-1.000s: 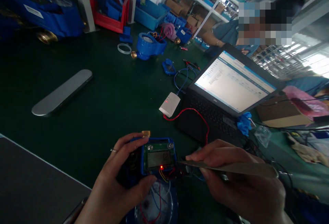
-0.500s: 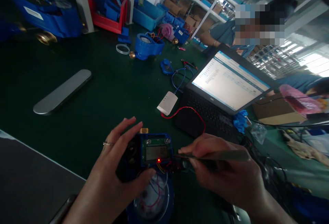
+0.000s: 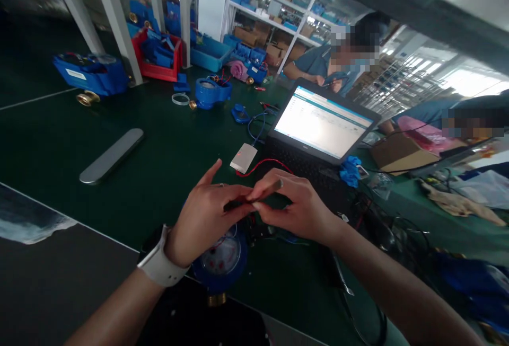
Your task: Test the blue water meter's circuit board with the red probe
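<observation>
My left hand [image 3: 207, 219] and my right hand [image 3: 296, 208] meet over a blue water meter [image 3: 220, 258] that lies on the green table [image 3: 159, 160]. The left hand's thumb and fingers pinch a small dark part at the meter's top; its index finger sticks up. A slim metal tool [image 3: 270, 187] is gripped in my right hand, with the tip at that same part. The hands hide the meter's display module. Red and blue wires show under the meter's clear cover. A white watch sits on my left wrist.
An open laptop [image 3: 318, 134] stands behind the hands, a white box [image 3: 243, 158] with a red wire beside it. A grey metal bar [image 3: 111, 155] lies left. Another blue meter [image 3: 209, 91] and blue and red bins sit at the back. Two other people sit beyond the laptop.
The camera has tilted up and back. My hands have come together over the meter, now covering the display module. The left hand has turned from cupping the module to pinching it.
</observation>
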Available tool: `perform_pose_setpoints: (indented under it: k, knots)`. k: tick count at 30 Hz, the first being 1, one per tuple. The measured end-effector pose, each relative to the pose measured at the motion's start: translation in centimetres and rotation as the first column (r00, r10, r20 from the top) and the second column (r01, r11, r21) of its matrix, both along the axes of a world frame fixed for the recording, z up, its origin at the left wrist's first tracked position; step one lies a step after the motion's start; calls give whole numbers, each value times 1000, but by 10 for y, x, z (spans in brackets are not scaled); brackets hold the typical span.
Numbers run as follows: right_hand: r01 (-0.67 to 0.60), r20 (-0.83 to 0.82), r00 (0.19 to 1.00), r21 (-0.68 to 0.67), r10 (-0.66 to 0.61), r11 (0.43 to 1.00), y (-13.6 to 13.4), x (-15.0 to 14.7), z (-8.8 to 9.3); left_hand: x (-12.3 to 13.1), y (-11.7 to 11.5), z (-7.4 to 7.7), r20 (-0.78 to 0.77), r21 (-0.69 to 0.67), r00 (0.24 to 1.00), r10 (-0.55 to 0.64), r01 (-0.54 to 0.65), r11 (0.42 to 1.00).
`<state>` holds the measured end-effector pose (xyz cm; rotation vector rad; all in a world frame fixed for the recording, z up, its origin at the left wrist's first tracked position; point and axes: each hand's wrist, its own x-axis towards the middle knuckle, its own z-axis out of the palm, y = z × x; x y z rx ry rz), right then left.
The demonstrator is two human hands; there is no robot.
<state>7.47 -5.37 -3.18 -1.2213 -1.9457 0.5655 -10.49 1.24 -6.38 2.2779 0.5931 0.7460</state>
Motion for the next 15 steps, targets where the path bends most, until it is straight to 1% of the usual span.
perform_pose_setpoints:
  k: [2,4,5,6,7,8,9,11,13,15]
  knots:
    - [7,-43,999,-146,-14,989,-3,7,4,1,-1,-3,25,44,999,22,-23,999]
    - [80,-63,993,-266,-100,961,-10,19,5,4,-1,-7,44,76,998,38,-41,996]
    - [141,-2,989,-310,-149,940,-15,26,2,4,-1,-8,53,91,998,46,-50,995]
    - [202,110,978,-346,-174,916,-21,34,-3,5,0,-10,60,106,997,53,-60,993]
    - [254,247,954,-377,-168,891,-27,41,-10,5,0,-12,68,121,996,61,-69,990]
    - [284,417,904,-422,-94,861,-34,47,-20,5,0,-13,72,135,995,67,-77,988]
    - [280,514,858,-471,2,837,-41,52,-31,5,0,-14,71,145,995,72,-82,986]
    - [274,605,786,-525,126,806,-54,55,-55,4,0,-16,56,164,996,76,-84,983]
    - [282,662,730,-522,173,805,-62,53,-72,5,1,-16,36,176,996,76,-81,981]
    - [284,703,686,-496,187,821,-66,48,-80,5,1,-16,20,183,997,68,-71,981]
